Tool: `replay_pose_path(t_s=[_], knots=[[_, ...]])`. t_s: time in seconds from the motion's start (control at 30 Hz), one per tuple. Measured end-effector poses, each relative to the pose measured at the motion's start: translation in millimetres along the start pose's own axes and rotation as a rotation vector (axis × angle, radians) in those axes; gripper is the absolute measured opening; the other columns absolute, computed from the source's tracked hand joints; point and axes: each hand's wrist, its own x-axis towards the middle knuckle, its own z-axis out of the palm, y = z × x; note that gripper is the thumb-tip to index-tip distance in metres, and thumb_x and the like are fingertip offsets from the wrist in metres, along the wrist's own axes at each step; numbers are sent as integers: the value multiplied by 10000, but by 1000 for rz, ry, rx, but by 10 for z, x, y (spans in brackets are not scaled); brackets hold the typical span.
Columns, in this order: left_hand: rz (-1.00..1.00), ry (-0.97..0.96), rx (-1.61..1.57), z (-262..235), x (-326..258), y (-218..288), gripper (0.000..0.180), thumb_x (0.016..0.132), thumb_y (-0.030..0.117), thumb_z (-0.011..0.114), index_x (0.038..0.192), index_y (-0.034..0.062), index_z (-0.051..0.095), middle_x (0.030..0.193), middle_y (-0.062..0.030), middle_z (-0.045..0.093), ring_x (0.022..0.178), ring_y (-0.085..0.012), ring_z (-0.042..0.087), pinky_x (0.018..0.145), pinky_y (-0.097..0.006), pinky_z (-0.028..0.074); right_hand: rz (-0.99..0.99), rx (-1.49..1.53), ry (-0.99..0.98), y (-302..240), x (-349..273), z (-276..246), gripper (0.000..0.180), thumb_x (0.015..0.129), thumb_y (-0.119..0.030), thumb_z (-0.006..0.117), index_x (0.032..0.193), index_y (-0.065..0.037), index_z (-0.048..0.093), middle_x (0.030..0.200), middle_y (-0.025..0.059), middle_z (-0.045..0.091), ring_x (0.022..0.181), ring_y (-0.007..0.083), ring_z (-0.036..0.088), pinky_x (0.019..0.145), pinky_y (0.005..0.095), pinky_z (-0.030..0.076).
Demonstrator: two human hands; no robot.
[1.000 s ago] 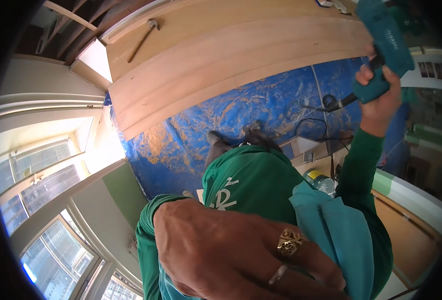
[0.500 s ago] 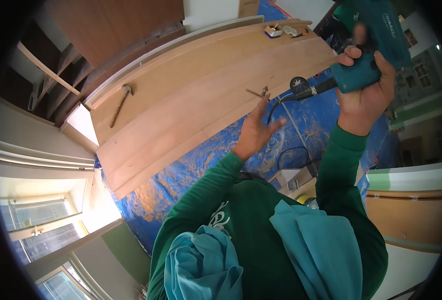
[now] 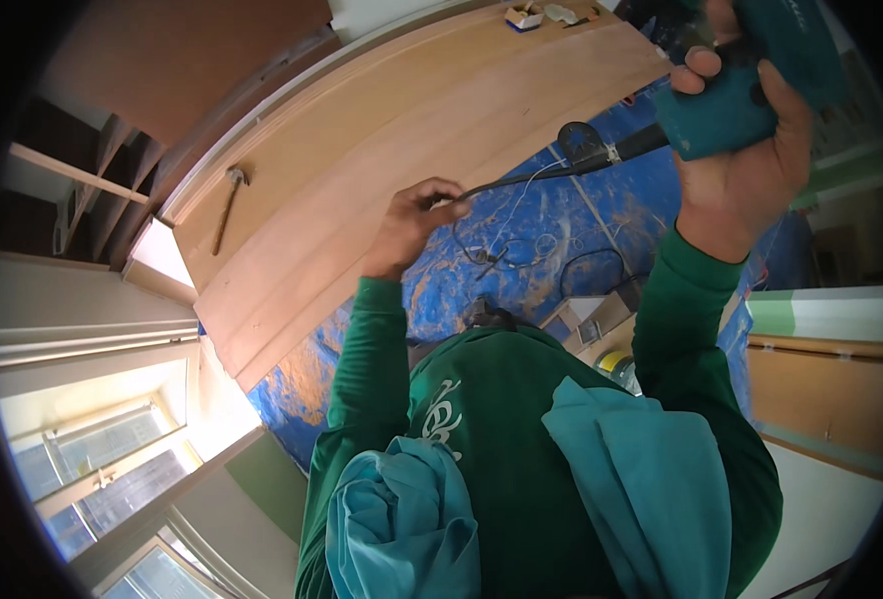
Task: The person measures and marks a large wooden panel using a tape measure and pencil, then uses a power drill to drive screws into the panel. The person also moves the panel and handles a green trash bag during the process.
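My right hand (image 3: 736, 190) is raised at the upper right, its fingers wrapped round the grip of a teal corded power drill (image 3: 716, 125). The drill's front end lies in the dark rim of the view. From the base of the grip runs a black cord (image 3: 536, 178), with a round black rubber piece (image 3: 582, 145) strapped to it. Over the near edge of the wooden board, my left hand (image 3: 411, 222) pinches this cord between thumb and fingers. Below the left hand the cord drops in a loop toward the blue sheet.
A long wooden board (image 3: 361, 160) spans the middle, with a hammer (image 3: 228, 212) at its left end and a small box (image 3: 524, 17) at the far end. Dusty blue sheeting (image 3: 561, 225) covers the floor. Shelving stands at left; a clear container (image 3: 616, 367) sits near my right elbow.
My left hand has moved left and nearer, going from spread fingers to a pinch on the cord, which is now drawn out leftward. My right hand still holds the drill.
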Motion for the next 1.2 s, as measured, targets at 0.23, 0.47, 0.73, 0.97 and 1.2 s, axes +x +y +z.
replay_pose_path(t_s=[0.23,0.47,0.73,0.97,1.2], knots=[[-513,-194,-396,676,-339,-73,543,1052,242,697,1522,18,542,1075,-160,696,773,-232,704,726,-360,590,14,-51,6,84,-6,-63,557,986,-171,631,1489,21,488,1294,232,709,832,281,773,695,391,663],[-210,-135,-400,178,-1053,-84,622,1031,148,675,1566,-25,409,1206,-247,692,927,-290,744,811,-384,613,106,-138,-201,51,43,-379,554,1000,-211,543,1493,33,481,1414,257,635,903,285,698,822,436,555],[-64,203,245,76,-825,813,342,1117,166,531,1360,-71,569,1066,-200,753,879,-193,729,723,-306,565,141,-173,-176,155,-41,-398,552,976,-212,566,1470,26,502,1394,223,659,862,279,692,770,401,539],[-86,159,88,296,-418,1031,236,1045,151,690,1207,-18,661,988,-129,719,840,-219,743,726,-328,599,239,-138,-105,251,-260,-274,536,964,-188,579,1450,31,522,1338,204,668,859,288,693,763,411,555],[-98,31,-282,475,-228,803,272,1013,62,713,1265,-29,670,1174,-149,692,985,-253,742,855,-388,632,298,-121,-77,313,-374,-330,527,984,-156,560,1475,26,505,1349,228,651,884,297,718,760,406,580]])
